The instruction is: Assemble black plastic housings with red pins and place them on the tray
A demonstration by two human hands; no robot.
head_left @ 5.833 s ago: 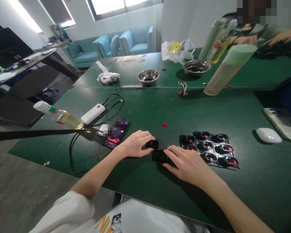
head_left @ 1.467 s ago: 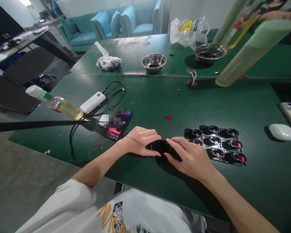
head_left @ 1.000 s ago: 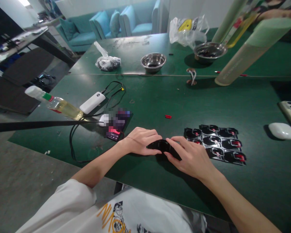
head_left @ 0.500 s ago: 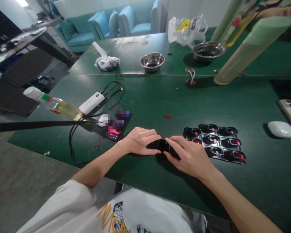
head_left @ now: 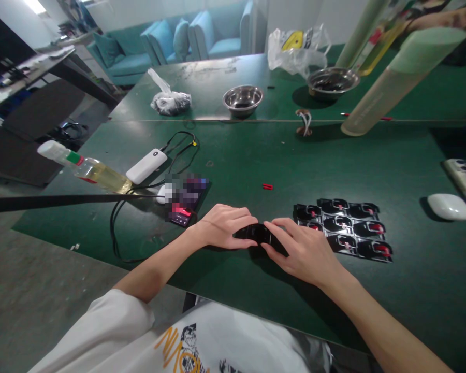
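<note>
A glossy black part [head_left: 261, 234] is held between both hands just above the green table near its front edge. My left hand [head_left: 227, 226] grips its left end between thumb and fingers. Its right end is pinched by my right hand [head_left: 301, 248]. Right of my right hand lie several black pieces with red bits [head_left: 344, 225], arranged in rows. Two small red pieces [head_left: 267, 186] rest beyond the hands. The fingers cover both ends of the held part.
On the left are a phone [head_left: 190, 199], cables, a white power bank [head_left: 146, 166] and a tilted bottle [head_left: 101, 173]. Farther back stand metal bowls [head_left: 243, 100] and a large bottle [head_left: 396, 88]. A white mouse [head_left: 449, 206] lies right. A person's hand shows at top right.
</note>
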